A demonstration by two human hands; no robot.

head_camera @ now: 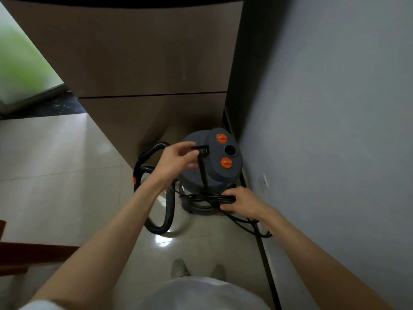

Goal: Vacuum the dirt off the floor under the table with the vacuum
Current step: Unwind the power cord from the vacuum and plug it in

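The vacuum (212,166), a grey canister with two orange knobs and an open round port on its lid, stands on the tiled floor (67,153) in the corner between a brown cabinet (138,63) and the grey wall (335,108). It is directly ahead of the person, below and between both hands. No table or dirt is in view.

Step in hand, as judged: preparation. The power cord is being freed from the canister; suction has not begun.

The hose (169,204) loops on the floor to the left of the canister, touching its base area (the far end is hidden behind the left forearm).

The cord (207,196), black, lies in a bundle across the front of the canister, with slack trailing along the floor toward the wall.

The right hand (241,201) is curled round the cord bundle at the canister's near right side.

The left hand (176,162) is over the lid's left edge, thumb and fingers pinching the plug (202,149), from which a length of cord runs down to the bundle.

A wall socket (263,182) sits low on the wall, just to the right of the canister.

Next move, as judged: pay out cord from the bundle, carry the plug to the socket, and insert it squarely. Slack must remain clear of the feet (178,268).
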